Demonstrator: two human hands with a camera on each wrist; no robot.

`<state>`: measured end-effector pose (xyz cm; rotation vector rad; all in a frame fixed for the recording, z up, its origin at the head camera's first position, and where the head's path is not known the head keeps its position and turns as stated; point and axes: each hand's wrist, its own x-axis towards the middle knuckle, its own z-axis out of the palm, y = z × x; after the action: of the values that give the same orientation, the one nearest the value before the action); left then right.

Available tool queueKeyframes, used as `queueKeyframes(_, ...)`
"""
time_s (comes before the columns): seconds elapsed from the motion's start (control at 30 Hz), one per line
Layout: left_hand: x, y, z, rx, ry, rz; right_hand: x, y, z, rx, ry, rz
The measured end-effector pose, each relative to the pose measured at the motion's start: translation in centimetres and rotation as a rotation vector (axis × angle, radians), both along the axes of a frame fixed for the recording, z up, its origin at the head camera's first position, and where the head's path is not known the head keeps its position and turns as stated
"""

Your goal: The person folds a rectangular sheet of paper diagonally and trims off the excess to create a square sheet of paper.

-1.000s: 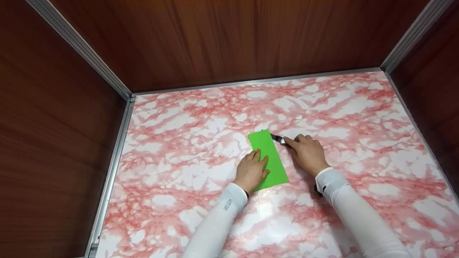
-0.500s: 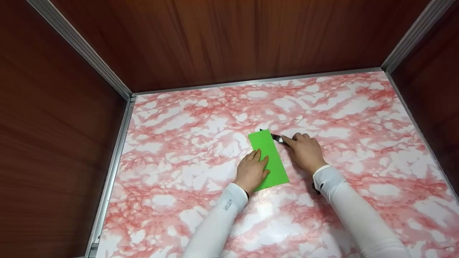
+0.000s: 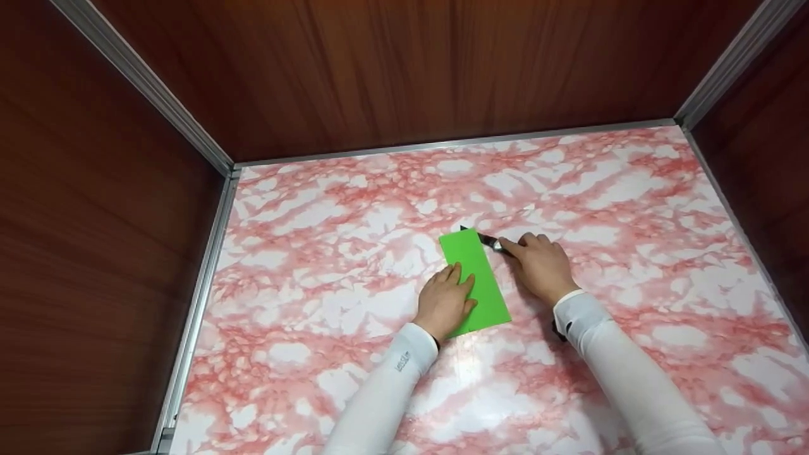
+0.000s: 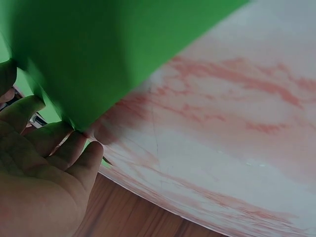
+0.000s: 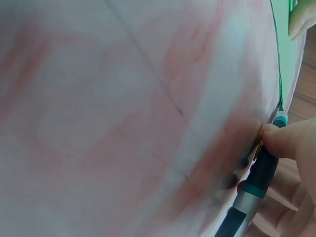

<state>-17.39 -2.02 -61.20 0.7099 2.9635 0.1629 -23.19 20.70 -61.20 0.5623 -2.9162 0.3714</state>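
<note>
A green paper [image 3: 483, 287], which looks folded, lies on the table in the head view. My left hand [image 3: 444, 300] rests on its left side with fingers spread. In the left wrist view, those fingers [image 4: 86, 165] touch the green paper [image 4: 98, 54] along its edge. My right hand [image 3: 543, 268] grips a utility knife [image 3: 492, 242] at the paper's upper right edge. The blade passes beneath the top layer, and its dark tip shows past the top edge; the middle is hidden. In the right wrist view, my thumb presses on the knife's [image 5: 261, 170] dark handle with teal bands.
A red-and-white marbled tabletop [image 3: 303, 253] surrounds the paper. Dark wood-look panels [image 3: 392, 69] stand at the back and on both sides, joined by metal rails [image 3: 196, 136]. Both forearms wear white sleeves [image 3: 379, 392].
My right hand has shifted slightly to the left with the utility knife, and more of the blade tip shows beyond the paper's top edge. The left hand stays in place on the paper.
</note>
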Motion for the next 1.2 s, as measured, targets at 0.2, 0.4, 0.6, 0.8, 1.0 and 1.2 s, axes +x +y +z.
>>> queueKeyframes(0.2, 0.0, 0.2, 0.1, 0.006, -0.002, -0.001, -0.1, 0.7, 0.2, 0.012, 0.008, -0.013)
queueKeyframes(0.4, -0.1, 0.5, 0.2, 0.009, -0.014, -0.001, -0.2, 1.6, 0.4, -0.013, 0.005, -0.047)
queueKeyframes(0.6, -0.2, 0.6, 0.2, -0.001, -0.029, 0.004, -0.1, 3.3, 0.4, -0.056, -0.002, -0.103)
queueKeyframes(0.8, -0.2, 0.5, 0.2, 0.011, -0.017, -0.005, 0.1, 5.5, 0.5, -0.078, 0.025, -0.142)
queueKeyframes(1.0, 0.0, 0.1, 0.0, 0.024, -0.015, 0.003, 0.7, 8.2, 0.6, -0.099, 0.012, -0.201)
queueKeyframes(1.2, 0.1, -0.1, 0.0, 0.030, -0.012, 0.000, 1.2, 11.2, 0.7, -0.103, -0.018, -0.280)
